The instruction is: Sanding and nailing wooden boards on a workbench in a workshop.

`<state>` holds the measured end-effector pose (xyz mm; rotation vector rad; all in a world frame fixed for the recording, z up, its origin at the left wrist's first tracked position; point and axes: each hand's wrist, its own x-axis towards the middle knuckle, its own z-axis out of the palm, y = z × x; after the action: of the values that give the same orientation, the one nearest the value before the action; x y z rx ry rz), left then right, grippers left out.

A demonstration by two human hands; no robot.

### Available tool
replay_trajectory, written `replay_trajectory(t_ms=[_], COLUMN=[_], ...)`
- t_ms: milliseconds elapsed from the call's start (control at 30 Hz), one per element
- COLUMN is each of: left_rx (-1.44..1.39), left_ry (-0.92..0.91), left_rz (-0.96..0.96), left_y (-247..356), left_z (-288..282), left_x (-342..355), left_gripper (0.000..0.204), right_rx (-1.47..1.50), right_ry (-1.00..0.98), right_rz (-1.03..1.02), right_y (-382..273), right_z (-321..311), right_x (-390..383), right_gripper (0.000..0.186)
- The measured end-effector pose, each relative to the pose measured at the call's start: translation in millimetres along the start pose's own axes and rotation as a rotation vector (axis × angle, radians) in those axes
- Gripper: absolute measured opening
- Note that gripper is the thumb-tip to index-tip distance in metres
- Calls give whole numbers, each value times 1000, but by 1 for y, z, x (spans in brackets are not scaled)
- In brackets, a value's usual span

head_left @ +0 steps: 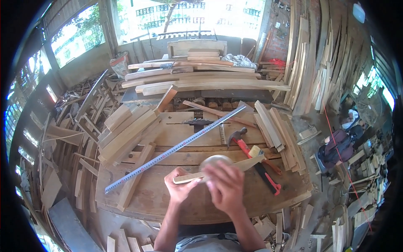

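My left hand (pixel 179 185) grips the near end of a narrow strip of light wood (pixel 247 163), which slants up to the right above the workbench (pixel 184 210). My right hand (pixel 226 185), blurred by motion, is closed on a round, pale, disc-like thing (pixel 217 159) at the strip's middle. Its exact kind I cannot make out. Right of my hands lie a claw hammer (pixel 239 137) with a red handle, a paintbrush (pixel 255 151) with pale bristles, and a black-and-red handled tool (pixel 267 178). A long graduated measuring strip (pixel 176 148) crosses the bench diagonally.
A toothed circular saw blade (pixel 197 122) rises from the bench beyond my hands. Stacked boards lie on its left (pixel 130 134) and right (pixel 279 138) sides. More planks (pixel 197 80) are piled behind. Offcuts (pixel 88 151) cover the floor; tall boards (pixel 310 67) lean at the right.
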<state>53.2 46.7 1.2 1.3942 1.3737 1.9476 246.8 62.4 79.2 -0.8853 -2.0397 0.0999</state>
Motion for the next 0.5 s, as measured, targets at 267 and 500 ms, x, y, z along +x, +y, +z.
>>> replay_trajectory(t_ms=[267,500], left_rx=[-51,-42], left_ry=[-2,30], left_rz=[-24,-17], left_y=[2,-3], left_z=[-5,-33], left_x=[6,10], left_gripper=[46,44], right_rx=[-103,-74], right_ry=[83,87], right_rz=[106,128], right_y=[11,27], right_z=[-7,-12], right_x=[1,0], right_gripper=[35,33])
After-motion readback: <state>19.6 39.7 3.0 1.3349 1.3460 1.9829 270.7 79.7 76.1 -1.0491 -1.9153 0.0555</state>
